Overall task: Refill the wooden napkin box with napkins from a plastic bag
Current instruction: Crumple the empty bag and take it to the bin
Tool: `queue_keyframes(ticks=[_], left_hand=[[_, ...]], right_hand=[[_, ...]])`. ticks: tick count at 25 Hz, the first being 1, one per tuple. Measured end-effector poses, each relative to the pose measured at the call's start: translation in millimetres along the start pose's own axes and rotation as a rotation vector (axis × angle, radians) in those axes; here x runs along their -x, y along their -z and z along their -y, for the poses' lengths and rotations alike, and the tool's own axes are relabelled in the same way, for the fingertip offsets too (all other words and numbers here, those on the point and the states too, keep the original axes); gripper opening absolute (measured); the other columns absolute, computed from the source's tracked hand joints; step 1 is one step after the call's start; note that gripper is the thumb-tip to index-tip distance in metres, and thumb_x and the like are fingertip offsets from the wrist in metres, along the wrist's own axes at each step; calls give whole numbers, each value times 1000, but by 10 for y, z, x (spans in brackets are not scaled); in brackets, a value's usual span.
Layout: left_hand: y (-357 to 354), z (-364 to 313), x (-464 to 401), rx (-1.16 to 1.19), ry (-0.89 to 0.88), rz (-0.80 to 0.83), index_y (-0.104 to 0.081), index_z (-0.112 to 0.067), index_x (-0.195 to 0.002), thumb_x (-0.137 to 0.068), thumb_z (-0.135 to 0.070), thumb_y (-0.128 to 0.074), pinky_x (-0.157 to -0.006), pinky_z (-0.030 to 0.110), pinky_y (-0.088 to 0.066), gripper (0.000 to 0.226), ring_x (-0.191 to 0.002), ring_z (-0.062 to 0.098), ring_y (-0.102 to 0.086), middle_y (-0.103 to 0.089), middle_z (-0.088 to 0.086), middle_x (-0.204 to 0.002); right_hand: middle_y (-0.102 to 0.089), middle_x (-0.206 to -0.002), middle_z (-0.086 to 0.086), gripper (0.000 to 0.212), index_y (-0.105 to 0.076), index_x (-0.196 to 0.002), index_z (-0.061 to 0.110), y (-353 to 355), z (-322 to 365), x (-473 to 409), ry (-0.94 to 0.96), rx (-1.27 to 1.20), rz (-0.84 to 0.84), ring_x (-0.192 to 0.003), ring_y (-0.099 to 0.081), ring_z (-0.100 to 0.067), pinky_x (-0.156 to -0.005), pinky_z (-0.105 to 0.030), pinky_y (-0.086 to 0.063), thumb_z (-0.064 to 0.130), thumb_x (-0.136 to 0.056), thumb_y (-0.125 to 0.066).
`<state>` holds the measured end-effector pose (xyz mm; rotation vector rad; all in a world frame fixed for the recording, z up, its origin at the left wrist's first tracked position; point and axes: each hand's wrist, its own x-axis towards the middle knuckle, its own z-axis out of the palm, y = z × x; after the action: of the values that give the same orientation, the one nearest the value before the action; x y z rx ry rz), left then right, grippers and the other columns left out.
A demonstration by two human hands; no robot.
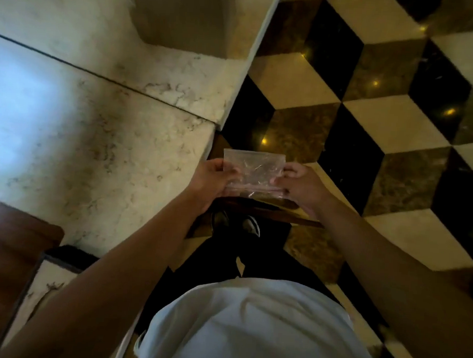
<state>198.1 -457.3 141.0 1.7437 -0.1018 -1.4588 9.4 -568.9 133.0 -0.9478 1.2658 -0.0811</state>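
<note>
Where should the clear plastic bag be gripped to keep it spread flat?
Probably by its two short side edges, one from each side. The plastic bag is thin, limp and wide, so it would sag from one corner. The left hand and right hand each pinch a side edge, stretching it between them.

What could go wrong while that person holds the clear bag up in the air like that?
The plastic bag is pinched only at its side edges by the left hand and right hand, over the tiled floor rather than the marble counter, so a slip could drop it there. Thin film might also tear if pulled apart hard. The picture is too blurred to tell whether napkins are inside.
</note>
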Motion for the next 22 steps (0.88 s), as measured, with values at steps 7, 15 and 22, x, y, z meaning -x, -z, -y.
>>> queue_keyframes(ticks=[7, 15, 22], left_hand=[[-242, 128, -546, -292, 87, 66, -69, -14, -98, -87, 5, -60, -70, 30, -54, 24, -88, 19, -67, -69, 6, -94], [-810, 790, -1713, -551, 131, -134, -61, -23, -114, -95, -11, -59, -89, 35, -56, 23, -103, 21, -62, -63, 2, -115], [-1100, 1695, -2824, -633, 220, -20, -66, -13, -111, -100, -12, -50, -78, 37, -54, 20, -95, 22, -64, -67, 8, -108]], right_hand=[[-77, -97, -9, 20, -65, -94, 16, 125, -435, -296, -61, 64, -266, -78, -74, -19, -65, -29, -63, -2, -87, -71], [-73, -86, 3, 19, -69, -83, 24, 294, -1100, -1427, -152, 146, -280, -75, -70, -14, -61, -27, -57, 7, -76, -73], [-73, -111, -13, 37, -69, -120, 11, 749, -1963, -2526, -307, 223, -223, -101, -71, -31, -91, -50, -59, 14, -84, -72]])
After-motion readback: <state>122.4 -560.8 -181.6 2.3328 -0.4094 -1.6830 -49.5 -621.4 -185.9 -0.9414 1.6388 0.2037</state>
